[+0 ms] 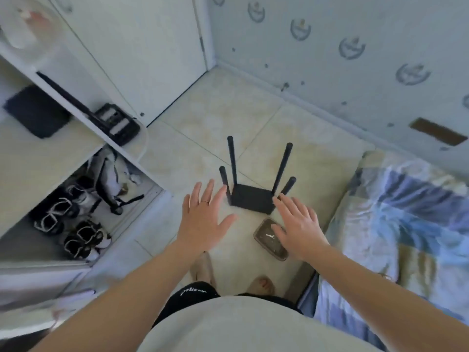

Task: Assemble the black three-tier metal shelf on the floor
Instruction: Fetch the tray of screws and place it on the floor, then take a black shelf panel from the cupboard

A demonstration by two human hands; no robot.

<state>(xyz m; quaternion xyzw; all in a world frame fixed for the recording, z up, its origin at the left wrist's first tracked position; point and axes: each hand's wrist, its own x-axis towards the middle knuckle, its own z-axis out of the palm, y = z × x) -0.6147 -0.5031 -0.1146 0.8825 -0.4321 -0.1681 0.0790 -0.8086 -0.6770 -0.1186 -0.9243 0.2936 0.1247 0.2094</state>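
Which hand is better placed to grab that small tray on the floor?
Probably the right hand: it is open and overlaps the tray in this view, while the left hand is farther away, beside the black shelf.

A home bedroom: a bed (pixel 396 224) with a patterned quilt beside a tiled floor (pixel 203 118), patterned wallpaper (pixel 330 59), and shoes (pixel 76 224) in a white cupboard (pixel 76 153).

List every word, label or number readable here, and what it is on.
White script on the black shorts: upside down, too blurred to read.
Pale strips on the black device in the white cabinet: unreadable.
Wall emblems: no legible lettering.
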